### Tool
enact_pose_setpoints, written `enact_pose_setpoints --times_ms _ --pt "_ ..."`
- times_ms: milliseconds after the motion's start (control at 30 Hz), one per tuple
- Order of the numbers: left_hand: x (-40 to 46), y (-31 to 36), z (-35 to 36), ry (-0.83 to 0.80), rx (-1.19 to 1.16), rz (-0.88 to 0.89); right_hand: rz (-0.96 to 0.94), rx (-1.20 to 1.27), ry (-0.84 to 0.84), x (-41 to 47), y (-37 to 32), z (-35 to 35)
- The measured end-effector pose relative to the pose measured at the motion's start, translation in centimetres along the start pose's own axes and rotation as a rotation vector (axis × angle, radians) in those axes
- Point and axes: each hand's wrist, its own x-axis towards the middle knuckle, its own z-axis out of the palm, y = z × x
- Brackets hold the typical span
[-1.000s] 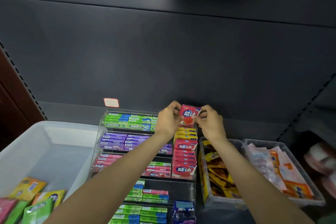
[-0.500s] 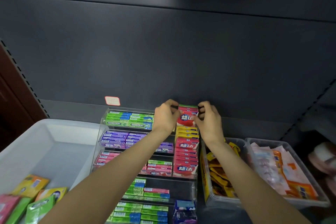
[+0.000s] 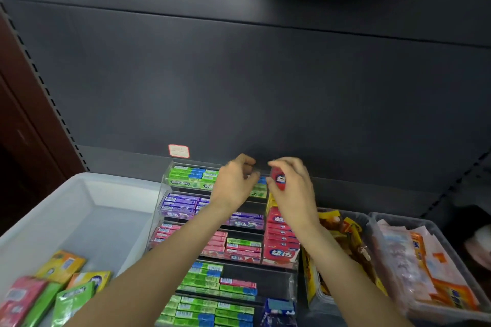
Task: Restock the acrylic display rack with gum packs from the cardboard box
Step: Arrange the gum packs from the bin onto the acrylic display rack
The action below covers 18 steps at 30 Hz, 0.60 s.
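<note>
A: Which step is this?
B: Placing, I judge. The right hand [image 3: 291, 188] pinches a red gum pack [image 3: 278, 179] above the acrylic rack's [image 3: 292, 285] far right column; the left hand [image 3: 233, 183] hovers beside it, fingers curled, holding nothing.
A: Orientation?
B: On edge, long axis running near-far. Next it needs laying flat onto the red stack [image 3: 279, 236].

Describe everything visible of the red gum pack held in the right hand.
The red gum pack is a small, glossy box with a white and blue logo on its face, partly blurred. The right hand grips it, fingers curled over its top, so only part shows. It is held tilted above the top of the acrylic rack's right column of matching red packs, not yet seated.
</note>
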Motion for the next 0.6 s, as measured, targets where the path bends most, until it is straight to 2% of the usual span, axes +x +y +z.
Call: enact_pose_setpoints --times_ms 233,367,467,600 --pt "-5.1 -8.7 -9.1 0.119 0.14 -0.117 -0.09 0.19 -0.205 -2.1 -7.7 6.5" --pt "-7.5 -14.5 -14.4 0.119 0.181 -0.2 -0.095 0.221 -0.34 -4.1 -12.1 11.4" --pt "-8.6 -18.6 -17.4 0.032 0.222 -0.237 -0.059 0.221 -0.421 -5.9 -14.9 14.7" --pt "-9.8 -23.6 -19.7 -0.196 0.308 -0.224 0.001 0.121 -0.496 -8.6 -17.3 18.2"
